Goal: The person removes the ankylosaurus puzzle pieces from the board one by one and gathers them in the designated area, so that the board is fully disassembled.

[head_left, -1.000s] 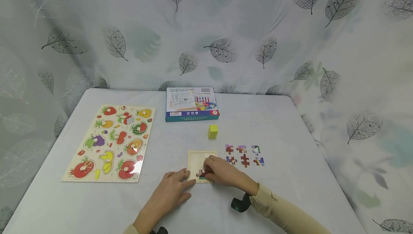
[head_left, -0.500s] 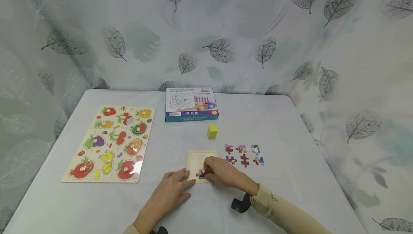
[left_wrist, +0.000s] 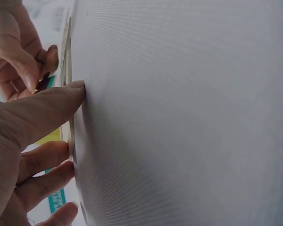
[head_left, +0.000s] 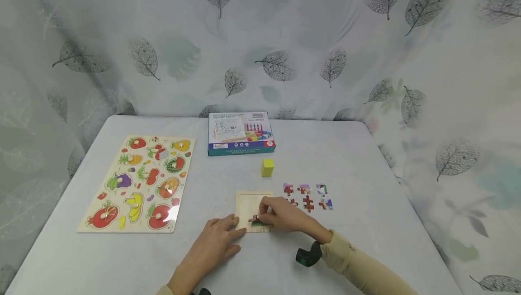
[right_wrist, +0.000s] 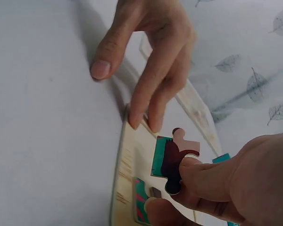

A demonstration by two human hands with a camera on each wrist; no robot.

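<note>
My right hand pinches a jigsaw piece between thumb and fingers, over the near part of a small wooden puzzle tray. The piece shows green, dark red and pale pink. Below it, in the tray's corner, lies another jigsaw piece, green with pink marks, partly covered by a fingertip. My left hand is relaxed, its fingertips at the tray's near left corner. In the left wrist view, its thumb lies by the tray's edge.
Several loose jigsaw pieces lie in two rows right of the tray. Behind it stands a yellow block, and farther back a toy box. A fruit knob puzzle board occupies the table's left side. A leaf-patterned cloth hangs behind.
My right hand has shifted slightly to the right with the jigsaw piece, uncovering a bit more of the tray. The left hand has stayed at the tray's corner.
</note>
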